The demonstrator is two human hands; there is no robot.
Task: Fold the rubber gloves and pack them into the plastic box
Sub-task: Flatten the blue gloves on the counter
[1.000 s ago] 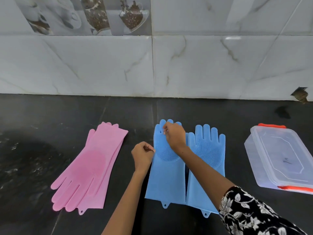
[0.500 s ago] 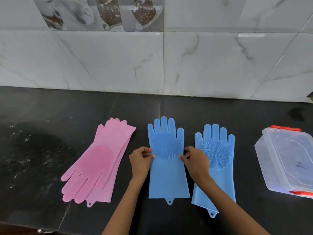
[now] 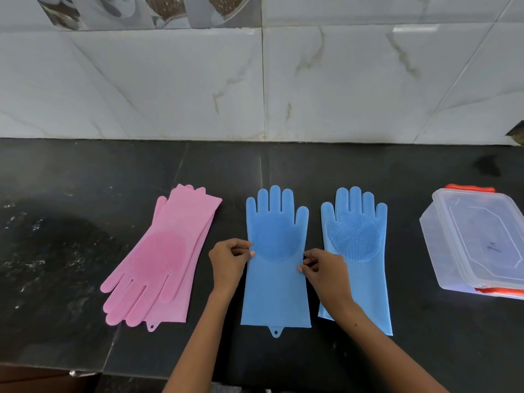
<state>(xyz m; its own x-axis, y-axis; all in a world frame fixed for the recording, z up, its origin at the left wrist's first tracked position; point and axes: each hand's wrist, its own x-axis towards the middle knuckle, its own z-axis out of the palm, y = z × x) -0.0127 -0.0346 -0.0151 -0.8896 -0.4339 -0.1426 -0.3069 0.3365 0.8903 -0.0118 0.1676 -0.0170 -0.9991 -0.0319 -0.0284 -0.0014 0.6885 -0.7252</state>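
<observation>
- Since half a second ago, little has moved; both hands keep their hold.
- Left hand point(image 3: 228, 260) and right hand point(image 3: 326, 269) pinch opposite edges of the middle blue glove point(image 3: 276, 279).
- It lies flat on the counter point(image 3: 71, 251), between the pink gloves point(image 3: 167, 259) and second blue glove point(image 3: 357, 251).
- Box point(image 3: 479, 239) sits lidded, far right.
- Fold evenly, keeping edges aligned.
</observation>
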